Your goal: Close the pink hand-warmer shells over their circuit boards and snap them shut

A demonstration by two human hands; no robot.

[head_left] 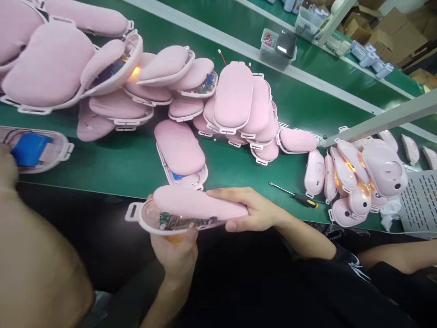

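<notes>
green conveyor belt (136, 159) runs across the view, edge close to the person's lap. a big heap of pink padded units (112, 86) covers the far left and middle, many overlapping, likely dumped there as queued stock. second, smaller cluster of pink shells (355, 182) sits at right under a grey frame bar (382, 120), some glowing orange inside. one padded unit (179, 150) lies alone on the belt just beyond the hands.

held unit (186, 209): pink pad on top, clear lower shell with circuit board and wires visible in the gap; it is off the belt, just in front of its near edge. left hand (175, 253) is under it, thumb up on the near rim, fingers wrapped below: clamped on the shell as support. right hand (254, 212) grips the right end, fingers laid together along the pad, thumb beneath, apparently pressing pad to shell.

another person's arm (37, 264) fills the lower left, near an open shell with a blue battery (29, 148).

screwdriver (293, 195) lies on the belt, right of the right hand, untouched. clear parts bin (278, 48) beyond the divider rail.
</notes>
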